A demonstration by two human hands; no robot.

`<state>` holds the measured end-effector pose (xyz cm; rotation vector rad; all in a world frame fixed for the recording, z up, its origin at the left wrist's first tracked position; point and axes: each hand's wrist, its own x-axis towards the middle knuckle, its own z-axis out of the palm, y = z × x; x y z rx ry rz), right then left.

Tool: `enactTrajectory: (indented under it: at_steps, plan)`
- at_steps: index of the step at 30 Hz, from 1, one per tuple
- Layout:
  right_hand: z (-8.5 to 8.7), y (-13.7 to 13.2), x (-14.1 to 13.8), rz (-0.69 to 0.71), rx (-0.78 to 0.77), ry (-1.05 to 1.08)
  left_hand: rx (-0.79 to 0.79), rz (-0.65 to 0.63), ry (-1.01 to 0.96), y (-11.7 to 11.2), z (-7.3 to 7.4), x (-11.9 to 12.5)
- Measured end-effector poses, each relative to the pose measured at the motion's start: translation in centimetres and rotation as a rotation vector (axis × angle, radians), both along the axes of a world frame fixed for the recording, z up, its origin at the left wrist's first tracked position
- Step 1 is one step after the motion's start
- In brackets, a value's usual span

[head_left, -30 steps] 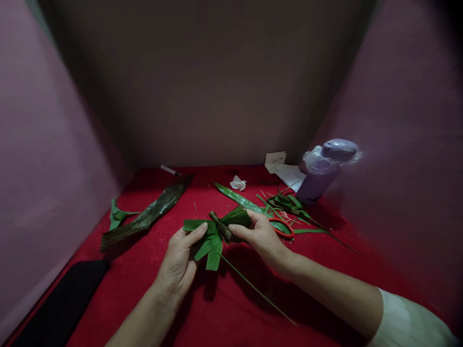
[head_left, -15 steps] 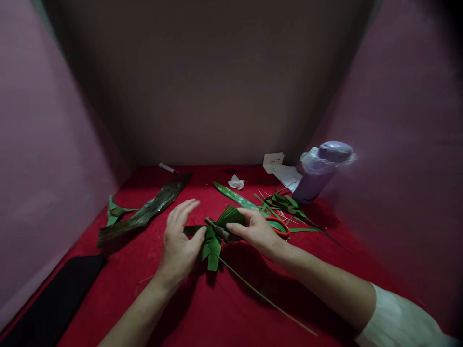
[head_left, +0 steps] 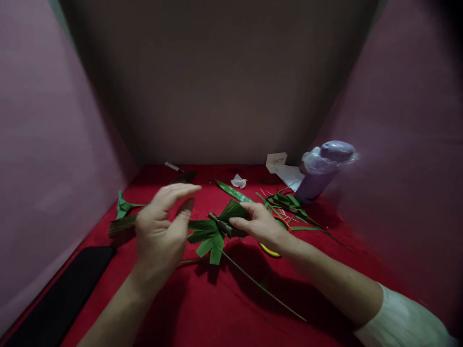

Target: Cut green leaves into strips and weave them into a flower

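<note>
On the red tabletop [head_left: 224,318] lie a green leaf [head_left: 234,191], scissors [head_left: 272,251], a tissue [head_left: 238,181], papers [head_left: 290,178] and a black pad [head_left: 65,294]. A purple container [head_left: 314,186] stands beside the papers.

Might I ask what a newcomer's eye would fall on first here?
Probably the green leaf bundle in the right hand, vivid against the red tabletop. Just left of it, the left hand is raised and open. A purple container topped with clear plastic stands toward the back right.

Green leaf bundle [head_left: 216,234], held aloft (ends splayed).
</note>
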<state>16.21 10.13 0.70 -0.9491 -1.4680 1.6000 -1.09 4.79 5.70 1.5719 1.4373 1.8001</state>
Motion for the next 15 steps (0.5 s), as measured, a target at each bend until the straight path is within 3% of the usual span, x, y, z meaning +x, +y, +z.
enactTrajectory:
  at_steps: [3,5,8,11,15]
  plan:
    - [0.1,0.0,0.1,0.035,0.001,-0.012,-0.097,-0.275,0.053,0.3,-0.4,1.3]
    - [0.2,-0.2,0.1,0.057,0.010,-0.035,-0.181,-0.342,0.036,1.1,-1.2,1.9]
    - [0.1,-0.2,0.1,0.072,0.057,-0.056,-0.373,-0.412,-0.186,2.3,-2.3,2.4]
    - [-0.2,0.0,0.2,0.075,0.081,-0.036,-0.419,-0.425,-0.281,2.8,-2.8,2.4]
    - [-1.1,0.5,0.4,0.087,0.132,-0.072,-0.435,-0.543,-0.223,2.7,-3.4,2.2]
